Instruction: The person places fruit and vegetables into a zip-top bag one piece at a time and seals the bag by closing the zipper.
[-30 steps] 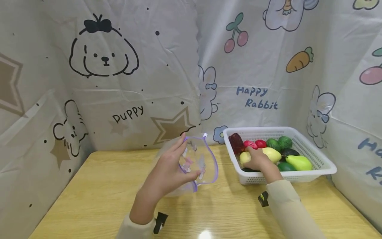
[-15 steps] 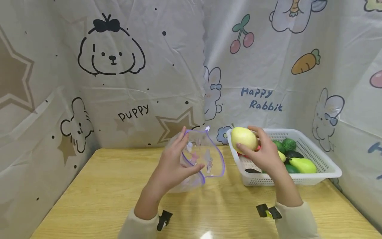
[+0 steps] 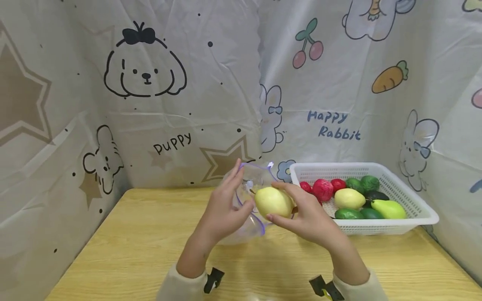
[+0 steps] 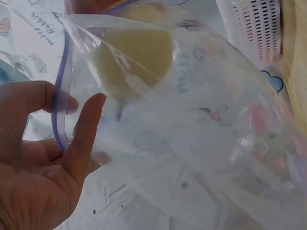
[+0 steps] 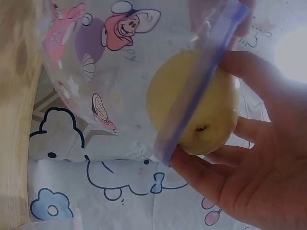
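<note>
My left hand (image 3: 221,211) holds the mouth of a clear zip bag (image 3: 239,235), fingers on both sides of its purple zip edge in the left wrist view. Pink and white cartoon prints show on the plastic (image 5: 124,28). A pale yellow pear (image 3: 274,203) with a short dark stem is gripped between the thumb and fingers of my right hand (image 3: 310,213). It is at the bag's mouth, stem end toward my left hand. In the right wrist view the purple zip strip (image 5: 192,105) crosses in front of the pear, whose far part shows through the plastic.
A white slotted basket (image 3: 391,228) stands at the back right. In it lie red fruits (image 3: 322,190), another yellow fruit (image 3: 349,198), a green pear (image 3: 388,209) and several dark green items (image 3: 370,184). Printed cloth walls surround the wooden table (image 3: 124,251).
My right hand has lifted the yellow pear out of the basket and carried it left to the bag's mouth. My left hand has kept hold of the bag.
</note>
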### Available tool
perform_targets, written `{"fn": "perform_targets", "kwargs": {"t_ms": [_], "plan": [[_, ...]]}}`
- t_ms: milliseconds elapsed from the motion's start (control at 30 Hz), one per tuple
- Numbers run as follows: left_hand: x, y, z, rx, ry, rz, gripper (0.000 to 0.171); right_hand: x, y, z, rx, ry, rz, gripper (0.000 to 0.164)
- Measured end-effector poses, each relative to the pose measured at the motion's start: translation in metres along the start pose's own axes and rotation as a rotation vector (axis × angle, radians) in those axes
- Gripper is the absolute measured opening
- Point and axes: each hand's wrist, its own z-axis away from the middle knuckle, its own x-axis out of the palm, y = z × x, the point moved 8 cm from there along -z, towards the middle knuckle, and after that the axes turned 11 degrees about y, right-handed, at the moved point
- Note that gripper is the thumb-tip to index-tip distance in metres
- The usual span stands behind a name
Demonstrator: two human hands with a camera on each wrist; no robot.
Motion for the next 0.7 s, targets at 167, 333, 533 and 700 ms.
{"fn": "perform_targets", "kwargs": {"t_ms": [167,333,533,700], "plan": [[-0.001,0.003,-0.001,0.014,0.030,-0.025,0.073,0.003,0.000,0.001,-0.037,0.001,0.068,0.065],[-0.002,0.004,0.000,0.000,0.036,0.018,0.073,0.003,0.000,0.002,-0.037,-0.019,0.097,0.065],[-0.001,0.010,0.000,0.006,0.019,0.055,0.072,0.003,0.002,0.004,-0.020,-0.077,0.109,0.065],[-0.012,0.033,0.000,-0.020,0.020,0.066,0.073,0.002,0.001,0.004,-0.040,-0.082,0.128,0.066]]}}
